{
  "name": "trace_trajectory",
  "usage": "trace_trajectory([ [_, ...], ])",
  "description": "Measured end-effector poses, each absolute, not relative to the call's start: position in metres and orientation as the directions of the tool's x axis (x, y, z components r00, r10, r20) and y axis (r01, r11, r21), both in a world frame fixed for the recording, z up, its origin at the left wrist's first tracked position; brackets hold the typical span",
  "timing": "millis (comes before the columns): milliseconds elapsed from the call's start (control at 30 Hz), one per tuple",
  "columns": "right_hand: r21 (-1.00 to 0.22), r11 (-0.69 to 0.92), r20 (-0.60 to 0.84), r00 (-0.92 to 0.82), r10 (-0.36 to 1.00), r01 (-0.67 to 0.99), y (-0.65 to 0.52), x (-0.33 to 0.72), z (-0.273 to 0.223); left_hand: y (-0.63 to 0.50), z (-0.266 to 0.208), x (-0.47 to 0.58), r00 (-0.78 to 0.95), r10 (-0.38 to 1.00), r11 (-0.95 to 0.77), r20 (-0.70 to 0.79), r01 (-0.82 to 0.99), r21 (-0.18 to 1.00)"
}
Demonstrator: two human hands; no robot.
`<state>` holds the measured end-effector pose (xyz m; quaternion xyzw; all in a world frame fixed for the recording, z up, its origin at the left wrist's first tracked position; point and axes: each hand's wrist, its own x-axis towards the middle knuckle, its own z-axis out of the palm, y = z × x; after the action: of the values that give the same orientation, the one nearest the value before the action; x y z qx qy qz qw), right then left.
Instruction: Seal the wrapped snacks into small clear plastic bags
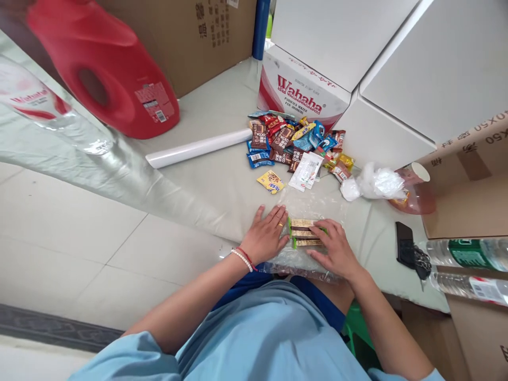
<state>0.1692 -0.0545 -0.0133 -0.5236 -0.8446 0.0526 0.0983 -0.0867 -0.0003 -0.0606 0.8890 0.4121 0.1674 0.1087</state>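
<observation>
My left hand [266, 233] lies flat, fingers outstretched, on a clear plastic sheet or bag [337, 206] near the table's front edge. Just right of its fingertips are a few wrapped snack bars [302, 224] with green ends, side by side on the plastic. My right hand [332, 246] rests over the right ends of these bars, fingers spread and touching them from above. Part of the bars is hidden beneath those fingers. Beyond the plastic sits a pile of small wrapped snacks [283, 138], with a yellow packet [271, 181] and a white packet [305, 170] at its near side.
A white tube [198, 148] lies left of the pile, near a red detergent jug [119, 79] and a water bottle [51, 100]. Behind stands a Wahaha carton [304, 87]. To the right are a crumpled plastic bag [375, 182], a black phone-like object [405, 244] and bottles [468, 254].
</observation>
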Motion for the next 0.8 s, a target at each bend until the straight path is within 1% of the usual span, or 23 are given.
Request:
trace_trajectory([
  [67, -0.263, 0.457, 0.096, -0.449, 0.889, 0.850, -0.044, 0.170, -0.011, 0.000, -0.060, -0.086, 0.609, 0.768, -0.638, 0.199, 0.700, 0.320],
  [200, -0.359, 0.478, 0.026, -0.503, 0.864, 0.802, -0.016, 0.172, -0.008, 0.000, -0.059, -0.085, 0.601, 0.774, -0.632, 0.197, 0.714, 0.303],
  [300, -0.438, 0.479, 0.065, -0.505, 0.861, 0.761, -0.012, 0.178, -0.011, 0.000, -0.059, -0.084, 0.598, 0.776, -0.630, 0.200, 0.717, 0.297],
  [367, -0.461, 0.457, 0.074, -0.480, 0.874, 0.761, -0.018, 0.182, -0.014, -0.001, -0.059, -0.084, 0.596, 0.777, -0.629, 0.203, 0.719, 0.295],
  [433, -0.444, 0.440, 0.049, -0.470, 0.881, 0.780, -0.026, 0.184, -0.017, -0.001, -0.058, -0.084, 0.594, 0.778, -0.628, 0.206, 0.721, 0.294],
  [633, -0.294, 0.505, -0.047, -0.540, 0.841, 0.812, -0.029, 0.177, -0.017, -0.001, -0.056, -0.082, 0.597, 0.783, -0.622, 0.176, 0.737, 0.266],
  [700, -0.283, 0.513, -0.059, -0.548, 0.834, 0.811, -0.026, 0.178, -0.013, -0.001, -0.055, -0.082, 0.600, 0.782, -0.623, 0.172, 0.740, 0.253],
  [800, -0.327, 0.503, -0.002, -0.533, 0.846, 0.800, -0.020, 0.185, -0.009, -0.002, -0.054, -0.081, 0.599, 0.782, -0.623, 0.173, 0.743, 0.246],
])
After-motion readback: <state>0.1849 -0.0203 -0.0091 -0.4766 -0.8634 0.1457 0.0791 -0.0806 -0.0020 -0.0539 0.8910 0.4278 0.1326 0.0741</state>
